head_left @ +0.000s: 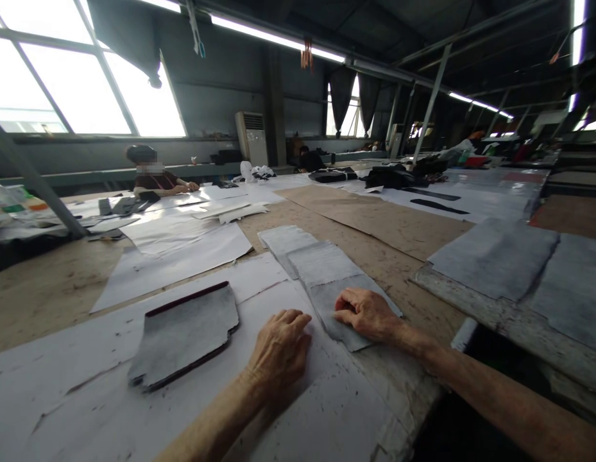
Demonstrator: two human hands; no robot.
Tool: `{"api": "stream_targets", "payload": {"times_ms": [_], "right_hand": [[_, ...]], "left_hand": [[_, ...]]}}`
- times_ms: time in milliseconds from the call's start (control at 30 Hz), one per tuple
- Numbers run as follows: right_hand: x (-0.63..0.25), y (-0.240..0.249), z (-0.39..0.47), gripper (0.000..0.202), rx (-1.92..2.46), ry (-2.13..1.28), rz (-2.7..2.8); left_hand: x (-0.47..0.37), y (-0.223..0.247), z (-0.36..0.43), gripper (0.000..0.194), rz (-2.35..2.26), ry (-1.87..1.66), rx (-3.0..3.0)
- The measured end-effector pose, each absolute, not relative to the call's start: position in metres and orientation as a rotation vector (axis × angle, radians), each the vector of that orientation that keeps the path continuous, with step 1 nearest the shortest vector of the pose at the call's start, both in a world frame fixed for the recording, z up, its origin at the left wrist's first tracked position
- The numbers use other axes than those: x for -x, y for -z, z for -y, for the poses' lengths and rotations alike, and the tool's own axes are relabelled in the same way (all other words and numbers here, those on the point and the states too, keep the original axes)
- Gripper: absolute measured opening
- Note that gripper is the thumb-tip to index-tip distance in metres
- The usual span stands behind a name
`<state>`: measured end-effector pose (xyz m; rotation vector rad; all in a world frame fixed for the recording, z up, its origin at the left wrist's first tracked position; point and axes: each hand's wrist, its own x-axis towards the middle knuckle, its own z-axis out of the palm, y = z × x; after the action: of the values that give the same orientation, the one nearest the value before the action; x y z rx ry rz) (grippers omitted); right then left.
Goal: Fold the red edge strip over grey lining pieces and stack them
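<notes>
Grey fabric pieces (pixel 321 263) lie overlapped in a slanting row at the centre of the table. Over the nearest of them is my right hand (pixel 369 314), its thumb and forefinger curled together at the cloth; what they hold, if anything, is too small to make out. My left hand (pixel 282 343) rests on the white paper (pixel 259 295) just left of that row, fingers bent and partly hidden under the palm. Farther left lies a stack of grey cut pieces (pixel 187 337) with dark red and black edges.
More grey pieces (pixel 494 256) lie at the right on a worn board. White sheets (pixel 177 250) and brown paper (pixel 374 212) spread beyond my hands. A person (pixel 156 176) sits across the table at the left. A slanted metal post (pixel 38 179) rises at far left.
</notes>
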<state>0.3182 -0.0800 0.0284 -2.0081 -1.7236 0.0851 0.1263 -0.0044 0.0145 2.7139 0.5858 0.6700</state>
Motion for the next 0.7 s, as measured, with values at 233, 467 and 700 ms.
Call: {"api": "stream_targets", "payload": {"times_ms": [233,467,700], "right_hand": [[-0.314,-0.019,0.075,0.01,2.047,-0.005,1.731],[-0.314,-0.008,0.068,0.011,1.987,0.037,1.793],[-0.321,-0.016,0.069,0.018,1.923,-0.155,1.554]], "left_hand": [[-0.134,-0.014,0.003,0.027,-0.652,-0.627,-2.708],[-0.141,-0.013,0.005,0.031,-0.657,-0.646,-2.741],[-0.151,-0.017,-0.003,0.029,-0.666,-0.475,-2.923]]}}
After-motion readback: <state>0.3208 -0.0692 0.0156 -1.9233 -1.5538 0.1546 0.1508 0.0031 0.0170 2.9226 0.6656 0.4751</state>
